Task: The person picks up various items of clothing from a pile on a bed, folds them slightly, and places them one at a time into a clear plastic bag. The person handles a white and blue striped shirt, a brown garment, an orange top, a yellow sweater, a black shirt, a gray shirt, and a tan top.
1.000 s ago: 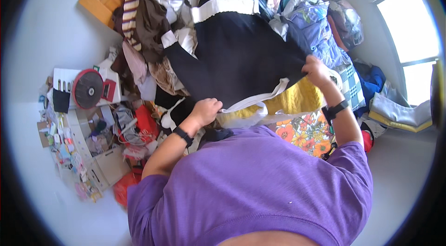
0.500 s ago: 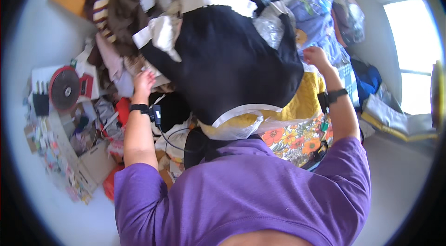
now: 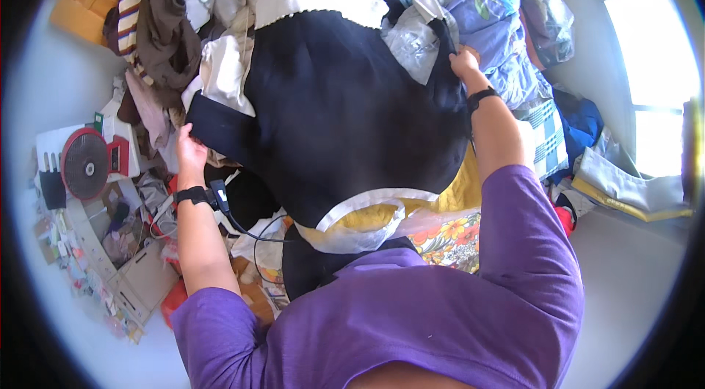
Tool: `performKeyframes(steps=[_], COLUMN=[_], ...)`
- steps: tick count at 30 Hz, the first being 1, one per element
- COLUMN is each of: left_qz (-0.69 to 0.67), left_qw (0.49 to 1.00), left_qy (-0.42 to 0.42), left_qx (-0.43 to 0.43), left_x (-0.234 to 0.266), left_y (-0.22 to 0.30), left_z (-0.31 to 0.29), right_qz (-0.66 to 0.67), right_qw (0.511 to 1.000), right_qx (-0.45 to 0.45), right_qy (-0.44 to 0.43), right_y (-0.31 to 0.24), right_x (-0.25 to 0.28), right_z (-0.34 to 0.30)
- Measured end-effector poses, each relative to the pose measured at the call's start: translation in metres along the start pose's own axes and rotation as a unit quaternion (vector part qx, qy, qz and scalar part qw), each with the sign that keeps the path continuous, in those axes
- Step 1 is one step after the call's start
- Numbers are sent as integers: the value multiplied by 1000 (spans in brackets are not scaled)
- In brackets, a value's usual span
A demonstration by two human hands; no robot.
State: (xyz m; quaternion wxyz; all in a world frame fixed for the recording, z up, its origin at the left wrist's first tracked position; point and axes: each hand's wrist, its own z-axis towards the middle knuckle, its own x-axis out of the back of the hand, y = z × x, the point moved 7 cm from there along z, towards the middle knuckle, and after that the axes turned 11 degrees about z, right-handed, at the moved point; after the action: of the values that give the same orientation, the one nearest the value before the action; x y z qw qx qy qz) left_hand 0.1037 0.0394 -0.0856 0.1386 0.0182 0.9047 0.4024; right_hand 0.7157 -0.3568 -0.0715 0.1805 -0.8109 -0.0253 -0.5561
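Observation:
A black long-sleeved sweater (image 3: pixel 345 102) lies spread before me. Its white-edged neckline (image 3: pixel 378 198) is toward me and a broad white hem band (image 3: pixel 319 0) is at the far end. My left hand (image 3: pixel 192 148) pinches the edge of the left sleeve (image 3: pixel 222 124), which is drawn out sideways; the white cuff seen before is out of sight. On the other side, my right hand (image 3: pixel 465 62) grips the right sleeve (image 3: pixel 444 44), near its white cuff. Clear plastic (image 3: pixel 413 44) lies beside that sleeve.
Beneath the sweater are a yellow knit cloth (image 3: pixel 459 187) and a flowered cloth (image 3: pixel 448 238). Piled clothes (image 3: pixel 169 22) and a bagged blue bundle (image 3: pixel 488 29) lie beyond. A red-rimmed fan (image 3: pixel 85 163) stands left; a window (image 3: pixel 653 88) is right.
Both hands have moved onto the sleeves: my left hand up and left, my right hand inward and up. The left sleeve's white cuff no longer shows, and a wider black end is there.

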Motion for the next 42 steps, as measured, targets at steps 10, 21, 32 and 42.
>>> performKeyframes(steps=[10, 21, 32, 42], left_qz=[229, 562, 376, 66], left_qw=[869, 619, 916, 971], left_qy=[280, -372, -80, -95], left_qx=[-338, -404, 111, 207], left_x=[-7, -235, -70, -65], left_y=[119, -94, -111, -133], left_z=[-169, -299, -208, -195], right_qz=[362, 349, -60, 475], right_qw=[906, 929, 982, 827], right_qx=[-71, -121, 139, 231], right_qy=[-209, -11, -110, 191], right_y=[6, 30, -46, -102], right_x=[6, 45, -7, 175], right_z=[-20, -60, -64, -164])
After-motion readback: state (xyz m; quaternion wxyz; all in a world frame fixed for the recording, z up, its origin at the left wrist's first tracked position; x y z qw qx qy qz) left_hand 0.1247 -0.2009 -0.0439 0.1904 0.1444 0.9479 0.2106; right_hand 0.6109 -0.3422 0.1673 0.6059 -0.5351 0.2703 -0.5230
